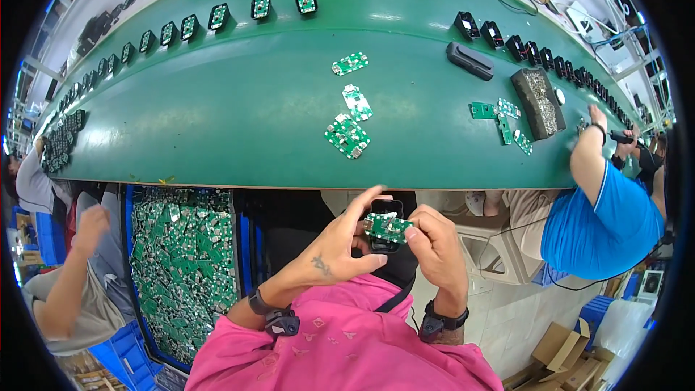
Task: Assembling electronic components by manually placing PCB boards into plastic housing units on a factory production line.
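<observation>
Just off the table's near edge, my left hand (329, 250) is curled around a small black plastic housing (388, 207), with its thumb along the near end. My right hand (443, 250) pinches a green circuit board (389, 227) by its right end. The board lies across the housing's opening, slightly tilted; whether it is seated inside cannot be made out. On the table ahead are loose green boards: one (350, 64) farthest away, a whitish one (357, 102) in the middle, and a small overlapping group (347, 136) nearest me.
A crate of green boards (181, 261) stands left of me. Black housings with boards (219, 17) line the far left; black housings (492, 34) line the far right. A dark block (537, 103) and black cover (470, 61) lie right. Co-workers sit on both sides, one in blue (608, 224).
</observation>
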`<state>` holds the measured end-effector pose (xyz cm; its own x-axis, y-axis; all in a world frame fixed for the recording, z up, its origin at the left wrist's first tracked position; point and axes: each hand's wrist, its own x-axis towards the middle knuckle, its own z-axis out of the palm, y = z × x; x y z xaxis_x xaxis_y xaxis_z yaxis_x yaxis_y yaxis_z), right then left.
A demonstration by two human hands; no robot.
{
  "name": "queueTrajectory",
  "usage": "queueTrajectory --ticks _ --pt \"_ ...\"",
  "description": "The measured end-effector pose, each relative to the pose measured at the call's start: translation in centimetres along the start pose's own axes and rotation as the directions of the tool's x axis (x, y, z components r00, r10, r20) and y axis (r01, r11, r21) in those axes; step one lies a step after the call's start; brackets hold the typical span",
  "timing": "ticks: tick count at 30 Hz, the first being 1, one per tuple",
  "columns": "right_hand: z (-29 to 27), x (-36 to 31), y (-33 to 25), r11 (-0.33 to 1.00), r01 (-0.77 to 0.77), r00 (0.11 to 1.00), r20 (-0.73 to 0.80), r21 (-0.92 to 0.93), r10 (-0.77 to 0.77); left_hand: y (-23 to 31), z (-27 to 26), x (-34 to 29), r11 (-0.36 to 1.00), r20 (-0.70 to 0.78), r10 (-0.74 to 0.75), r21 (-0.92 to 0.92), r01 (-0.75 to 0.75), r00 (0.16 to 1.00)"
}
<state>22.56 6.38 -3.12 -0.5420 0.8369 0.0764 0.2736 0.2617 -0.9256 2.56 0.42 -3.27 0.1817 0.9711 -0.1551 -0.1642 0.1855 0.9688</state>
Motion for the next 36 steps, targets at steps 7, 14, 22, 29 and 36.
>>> queueTrajectory --ticks 7,14,22,29,36 --pt "0.0 0.3 0.1 0.996 -0.071 0.997 0.012 -0.049 0.071 -0.7 -0.2 0.2 0.959 0.064 -0.166 -0.222 0.176 0.984" --pt "-0.1 0.6 0.5 0.993 -0.014 0.999 0.042 -0.114 0.019 -1.6 0.3 0.3 0.940 0.038 -0.203 -0.273 0.206 0.978" --pt "0.7 1.0 -0.7 0.982 -0.129 0.987 -0.117 -0.139 0.114 -2.1 0.5 0.2 0.982 -0.044 -0.129 -0.144 0.122 0.991" --pt "4.5 0.5 -1.0 0.977 0.024 0.937 -0.336 -0.211 -0.096 -1.9 1.1 0.4 0.993 -0.183 -0.087 -0.088 0.072 0.979" --pt "5.4 0.4 -0.3 0.995 0.070 0.915 -0.393 -0.074 -0.094 -2.3 1.1 0.1 0.999 -0.191 -0.050 -0.031 0.045 0.980"
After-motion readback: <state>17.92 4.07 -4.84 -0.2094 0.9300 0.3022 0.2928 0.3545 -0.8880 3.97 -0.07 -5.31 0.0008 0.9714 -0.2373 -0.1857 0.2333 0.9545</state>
